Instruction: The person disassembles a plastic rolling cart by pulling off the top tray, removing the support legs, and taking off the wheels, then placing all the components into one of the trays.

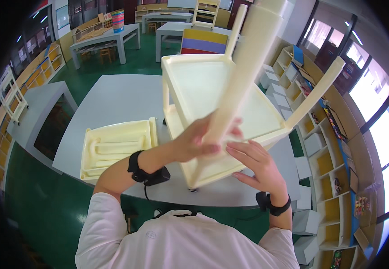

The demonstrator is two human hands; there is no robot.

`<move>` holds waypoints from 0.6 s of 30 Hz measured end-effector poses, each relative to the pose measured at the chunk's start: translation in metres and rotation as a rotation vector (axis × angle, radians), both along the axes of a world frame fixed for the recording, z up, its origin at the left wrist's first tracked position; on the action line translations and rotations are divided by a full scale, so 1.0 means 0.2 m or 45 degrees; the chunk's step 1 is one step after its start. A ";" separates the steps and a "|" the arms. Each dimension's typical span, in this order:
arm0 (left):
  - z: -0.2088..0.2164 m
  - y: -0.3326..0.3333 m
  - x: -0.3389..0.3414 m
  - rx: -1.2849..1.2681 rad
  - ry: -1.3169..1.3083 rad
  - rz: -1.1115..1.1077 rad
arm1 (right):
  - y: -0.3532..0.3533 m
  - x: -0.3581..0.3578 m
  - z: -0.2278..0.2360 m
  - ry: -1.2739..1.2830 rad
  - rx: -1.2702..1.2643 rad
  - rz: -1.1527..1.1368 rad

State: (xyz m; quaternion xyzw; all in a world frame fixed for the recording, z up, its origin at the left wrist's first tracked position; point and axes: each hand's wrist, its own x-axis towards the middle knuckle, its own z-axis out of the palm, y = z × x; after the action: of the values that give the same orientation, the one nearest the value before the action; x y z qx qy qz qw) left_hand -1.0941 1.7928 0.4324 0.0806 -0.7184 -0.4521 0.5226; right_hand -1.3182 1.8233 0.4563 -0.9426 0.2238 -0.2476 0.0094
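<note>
A cream plastic shelf cart stands on the grey table, with posts rising from its far and right corners. My left hand is closed around the lower end of a cream plastic post, which tilts up and away to the right and is blurred by motion. The post's lower end is over the cart's near corner; whether it touches the corner I cannot tell. My right hand is beside that end, fingers stretched out and apart, over the tray's near rim. Both wrists wear black bands with small boxes.
Left of the cart, a cream tray with more cream parts lies on the grey table. White shelves with white boxes line the right side. Other grey tables are farther back, and a small cream rack is at far left.
</note>
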 end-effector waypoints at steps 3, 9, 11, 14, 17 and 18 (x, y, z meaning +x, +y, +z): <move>0.02 -0.02 0.15 0.497 0.113 -0.258 | -0.09 0.02 -0.02 -0.005 -0.026 -0.184; 0.06 0.03 0.23 0.443 0.071 0.418 | -0.20 0.09 -0.22 0.009 -0.310 -0.453; 0.06 0.04 0.23 0.420 0.088 0.647 | -0.22 0.12 -0.24 -0.013 -0.343 -0.467; 0.06 0.04 0.23 0.430 0.068 0.665 | -0.20 0.15 -0.27 -0.107 -0.406 -0.463; 0.10 -0.07 0.40 0.496 -0.010 -0.045 | -0.17 0.17 -0.24 -0.073 -0.431 -0.501; 0.11 -0.09 0.43 0.523 -0.049 -0.578 | -0.16 0.18 -0.25 -0.081 -0.420 -0.472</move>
State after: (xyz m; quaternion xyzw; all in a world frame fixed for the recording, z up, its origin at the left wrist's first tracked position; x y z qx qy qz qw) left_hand -1.0086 1.7750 0.4537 0.0306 -0.6213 -0.6915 0.3673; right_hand -1.2820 1.7904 0.4071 -0.8660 0.3488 -0.3079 -0.1831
